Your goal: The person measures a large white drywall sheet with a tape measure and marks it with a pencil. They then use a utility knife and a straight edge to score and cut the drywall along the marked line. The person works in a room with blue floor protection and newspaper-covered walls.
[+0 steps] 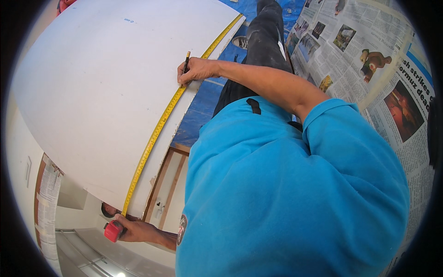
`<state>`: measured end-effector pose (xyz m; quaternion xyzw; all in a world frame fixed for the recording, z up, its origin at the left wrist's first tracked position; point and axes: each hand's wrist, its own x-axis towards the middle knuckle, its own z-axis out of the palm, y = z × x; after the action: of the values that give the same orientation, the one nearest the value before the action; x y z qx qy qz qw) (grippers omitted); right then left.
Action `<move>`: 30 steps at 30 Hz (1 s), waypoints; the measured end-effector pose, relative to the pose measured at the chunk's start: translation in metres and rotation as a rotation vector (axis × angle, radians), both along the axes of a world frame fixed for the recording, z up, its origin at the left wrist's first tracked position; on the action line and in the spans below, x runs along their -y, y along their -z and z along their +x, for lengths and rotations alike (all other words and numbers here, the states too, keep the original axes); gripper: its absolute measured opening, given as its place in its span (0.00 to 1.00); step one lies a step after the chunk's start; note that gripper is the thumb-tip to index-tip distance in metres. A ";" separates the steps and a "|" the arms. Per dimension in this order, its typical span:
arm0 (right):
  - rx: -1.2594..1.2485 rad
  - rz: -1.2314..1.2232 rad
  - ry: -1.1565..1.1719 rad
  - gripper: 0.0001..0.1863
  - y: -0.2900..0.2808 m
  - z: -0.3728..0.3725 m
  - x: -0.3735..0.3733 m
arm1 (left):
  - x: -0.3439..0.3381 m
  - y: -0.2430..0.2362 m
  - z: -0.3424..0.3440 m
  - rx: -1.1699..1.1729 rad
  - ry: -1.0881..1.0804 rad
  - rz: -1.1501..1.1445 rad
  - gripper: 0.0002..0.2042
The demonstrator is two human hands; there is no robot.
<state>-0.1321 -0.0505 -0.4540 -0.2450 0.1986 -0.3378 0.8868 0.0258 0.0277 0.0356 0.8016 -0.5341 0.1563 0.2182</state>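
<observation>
My right hand (196,69) grips a dark pencil (187,59) over the yellow tape measure blade (158,124), fingertips resting at the blade. The blade runs along the right edge of a large white board (87,87) from its far corner. At the lower end, my left hand (134,231) is closed round the red tape measure case (112,232) beside the board's edge.
Blue sheeting (187,129) lies beyond the board's edge, around my legs and shoe. Newspaper-covered surfaces (350,60) line the right. A wooden frame (164,182) shows below the board. Another person (110,210) is partly visible behind the board's lower edge.
</observation>
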 end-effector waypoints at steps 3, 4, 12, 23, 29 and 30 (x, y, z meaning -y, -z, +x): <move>-0.016 0.059 0.020 0.11 -0.002 -0.001 -0.001 | -0.002 -0.004 0.009 0.029 -0.009 0.006 0.19; -0.013 0.096 0.030 0.11 -0.002 -0.001 -0.001 | -0.002 -0.006 0.012 0.032 -0.006 0.019 0.19; -0.010 0.072 0.036 0.10 -0.005 -0.001 0.000 | -0.004 -0.005 0.008 0.012 -0.085 0.004 0.19; -0.012 0.046 0.015 0.12 0.002 0.004 -0.001 | -0.001 -0.001 0.001 0.033 -0.063 -0.027 0.21; 0.014 0.096 0.061 0.12 0.000 0.005 -0.004 | -0.003 -0.006 0.010 -0.010 -0.060 -0.030 0.22; 0.025 0.087 0.069 0.12 0.001 0.005 -0.004 | -0.003 -0.006 0.011 0.008 -0.038 -0.015 0.22</move>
<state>-0.1276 -0.0465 -0.4549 -0.1950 0.2104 -0.3624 0.8868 0.0369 0.0307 0.0421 0.8094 -0.5183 0.1678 0.2192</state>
